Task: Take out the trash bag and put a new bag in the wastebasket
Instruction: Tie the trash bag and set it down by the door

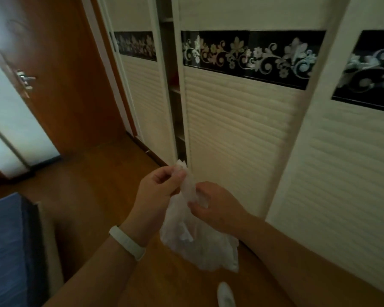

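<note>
1. Position of the task item. The trash bag, white and translucent, hangs in the air in front of the person, above the wooden floor and close to the sliding wardrobe doors. Pale contents show through its lower part. No wastebasket is in view, and no fresh bag can be identified.

2. State of the grip. The left hand has its grip closed on the topmost twist of the bag's neck, pinched between thumb and fingers. The right hand has its grip closed on the neck just below. Both hold plastic only, and the hands are near each other.

3. Risk: slippage. The gathered neck is thin and bunched. If either pinch loosens while the neck is being twisted or tied, the loaded lower part would likely drop to the floor.

4. Risk: tearing. The film looks light. Pulling the hands apart sharply could stretch or split the neck and let the contents out.

5. Risk: incomplete closure. Should the neck be left merely twisted, it may open on the way out.

6. Risk: obstruction. A small white object lies on the floor below the bag; what it is cannot be told. It could be stepped on. The blue bed at the left narrows the passage.

7. Outstanding. By my judgement, carrying the bag out and relining the wastebasket are not yet done.
</note>
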`<state>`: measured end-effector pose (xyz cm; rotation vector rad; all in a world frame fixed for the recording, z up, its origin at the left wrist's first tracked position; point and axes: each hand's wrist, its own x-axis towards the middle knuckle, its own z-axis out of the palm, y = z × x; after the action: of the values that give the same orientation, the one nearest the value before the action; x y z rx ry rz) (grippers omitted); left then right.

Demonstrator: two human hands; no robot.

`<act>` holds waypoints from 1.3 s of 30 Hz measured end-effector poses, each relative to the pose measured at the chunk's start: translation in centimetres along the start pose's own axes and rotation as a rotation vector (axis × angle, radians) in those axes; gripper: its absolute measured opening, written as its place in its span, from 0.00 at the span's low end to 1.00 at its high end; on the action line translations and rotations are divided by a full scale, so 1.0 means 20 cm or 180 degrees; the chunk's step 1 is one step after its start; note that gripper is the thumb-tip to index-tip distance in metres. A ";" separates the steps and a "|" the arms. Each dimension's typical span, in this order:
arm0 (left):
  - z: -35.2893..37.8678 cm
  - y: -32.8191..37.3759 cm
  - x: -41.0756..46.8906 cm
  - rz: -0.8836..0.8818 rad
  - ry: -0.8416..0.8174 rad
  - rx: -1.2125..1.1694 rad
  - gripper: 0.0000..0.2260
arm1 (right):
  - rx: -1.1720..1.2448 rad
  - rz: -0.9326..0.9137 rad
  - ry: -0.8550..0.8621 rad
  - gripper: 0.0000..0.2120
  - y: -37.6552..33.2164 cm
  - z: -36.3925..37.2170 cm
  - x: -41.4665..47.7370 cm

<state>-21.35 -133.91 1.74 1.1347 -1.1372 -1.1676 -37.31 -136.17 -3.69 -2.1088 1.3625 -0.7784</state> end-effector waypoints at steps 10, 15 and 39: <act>-0.11 0.03 0.90 -0.0072 0.0768 0.0053 0.06 | 0.0384 -0.0498 -0.0611 0.20 0.23 0.01 1.04; -0.27 0.03 1.19 0.0083 0.1189 0.0118 0.05 | 0.0471 -0.0719 -0.0794 0.21 0.24 0.10 1.49; -2.27 0.00 2.60 0.0077 0.1522 -0.0130 0.07 | 0.0277 -0.0732 -0.1207 0.19 -0.52 1.40 3.49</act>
<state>26.75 -183.40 0.73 1.2778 -0.7520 -0.8330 12.10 -193.70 -3.07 -2.2264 0.8842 -0.4780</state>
